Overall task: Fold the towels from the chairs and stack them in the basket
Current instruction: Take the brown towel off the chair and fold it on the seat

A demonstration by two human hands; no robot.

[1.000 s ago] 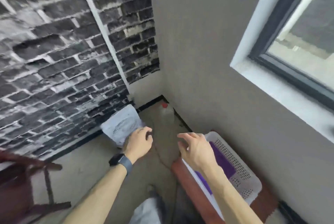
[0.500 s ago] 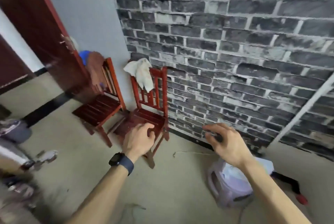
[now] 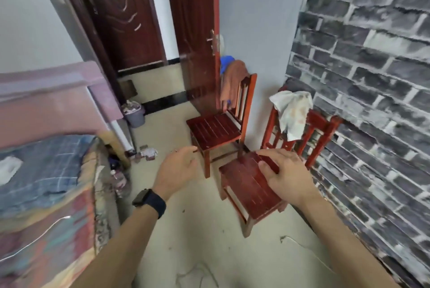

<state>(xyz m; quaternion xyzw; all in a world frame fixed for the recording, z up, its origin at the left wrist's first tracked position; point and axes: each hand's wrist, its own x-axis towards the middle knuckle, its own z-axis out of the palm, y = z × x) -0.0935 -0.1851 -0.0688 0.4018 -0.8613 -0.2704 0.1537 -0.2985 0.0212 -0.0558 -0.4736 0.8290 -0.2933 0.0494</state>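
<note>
I see the left hand (image 3: 177,169) raised, fingers loosely spread, empty. At 12 o'clock, an orange-brown towel (image 3: 232,82) over blue cloth hangs on the far chair (image 3: 215,128). Right hand (image 3: 287,177) half-curled, empty, above the near chair (image 3: 250,189). At 1 o'clock, a crumpled white towel (image 3: 293,113), faintly stained, drapes its backrest.

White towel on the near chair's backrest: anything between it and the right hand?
Nothing visible blocks it. The right hand hovers empty over the near chair; the white towel hangs beyond on the backrest.
</note>
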